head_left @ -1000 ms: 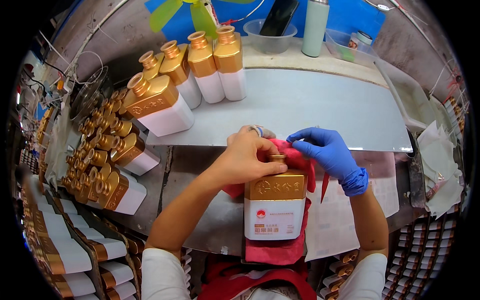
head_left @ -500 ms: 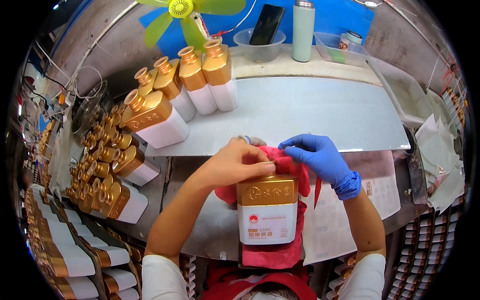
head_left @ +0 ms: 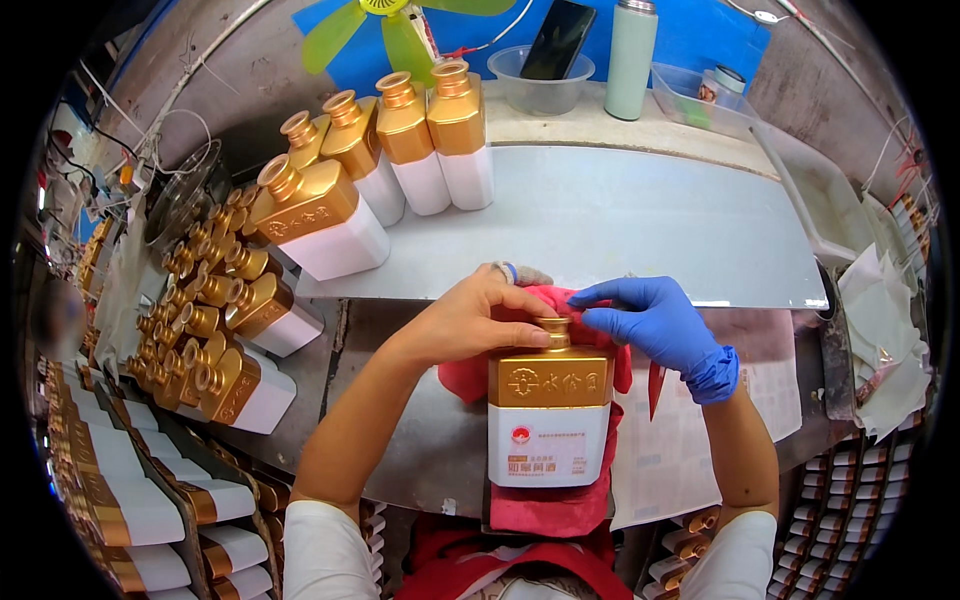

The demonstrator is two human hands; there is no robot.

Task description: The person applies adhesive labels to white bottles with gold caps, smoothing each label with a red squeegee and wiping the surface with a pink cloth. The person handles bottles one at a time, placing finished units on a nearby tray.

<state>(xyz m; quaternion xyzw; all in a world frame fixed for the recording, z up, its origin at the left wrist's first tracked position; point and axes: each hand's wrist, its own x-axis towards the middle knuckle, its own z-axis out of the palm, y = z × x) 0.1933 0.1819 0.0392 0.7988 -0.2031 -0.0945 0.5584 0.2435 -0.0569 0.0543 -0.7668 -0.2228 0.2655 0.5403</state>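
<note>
Your left hand (head_left: 470,320) is bare and curled over the neck of the bottle (head_left: 550,415), fingertips pressed against its gold cap (head_left: 553,330). Your right hand (head_left: 655,320) wears a blue glove; its thumb and forefinger come together at the cap from the other side, touching the red cloth (head_left: 545,505) there, though you cannot tell whether they pinch the cloth or the cap itself. The bottle is flat-sided, gold on the shoulder and white below, and it lies face up on the red cloth right in front of you, neck pointing away, on the steel bench (head_left: 420,450). The cloth shows above, beside and below the bottle.

Beyond your hands lies a pale grey board (head_left: 640,220). On its far left corner stand four matching bottles (head_left: 400,150) in a row, with a fifth one (head_left: 315,215) tilted at the board's left edge. To your left more bottles (head_left: 215,330) crowd together, and folded cartons (head_left: 130,500) lie lower left. Paper sheets (head_left: 680,450) lie under your right forearm. At the back sit a green fan (head_left: 400,30), a clear tub (head_left: 535,85) holding a phone (head_left: 555,40), and a pale flask (head_left: 632,45)
</note>
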